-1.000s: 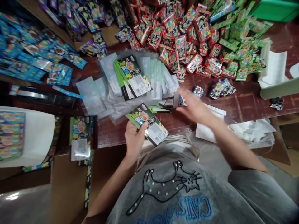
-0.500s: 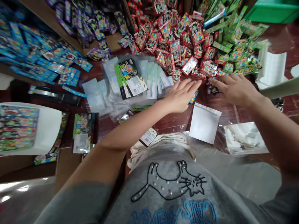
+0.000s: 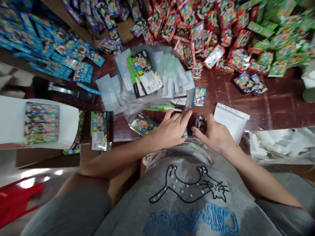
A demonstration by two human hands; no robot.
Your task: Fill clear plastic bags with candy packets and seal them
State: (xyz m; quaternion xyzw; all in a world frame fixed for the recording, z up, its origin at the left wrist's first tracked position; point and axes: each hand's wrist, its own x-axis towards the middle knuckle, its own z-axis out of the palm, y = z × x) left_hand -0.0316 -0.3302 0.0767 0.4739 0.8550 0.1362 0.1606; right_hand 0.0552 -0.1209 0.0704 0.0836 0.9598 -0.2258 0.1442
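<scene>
My left hand [image 3: 173, 128] is over the table's near edge, palm down, its fingers curved over a blue packet [image 3: 185, 132] that shows only in part. Just right of it, my right hand [image 3: 213, 131] has its thumb and fingers around a small purple packet [image 3: 200, 122]. Beyond both hands lies a flat blue packet [image 3: 199, 97]. A white paper sheet [image 3: 231, 119] is to the right of my right hand. Two purple packets [image 3: 244, 82] lie farther back on the right. Printed black-and-green pouches [image 3: 145, 77] rest on clear bags left of centre.
Heaps of blue [image 3: 49, 52], purple [image 3: 108, 16], red [image 3: 194, 29] and green packets [image 3: 283, 39] line the back. A white tray [image 3: 67, 124] with packed packets is at the left. A plastic bag of white paper [image 3: 283, 144] sits at the near right.
Both hands have come back from the heaps toward my body. My right hand now has a purple packet. Two purple packets show where that hand was, and the view has shifted.
</scene>
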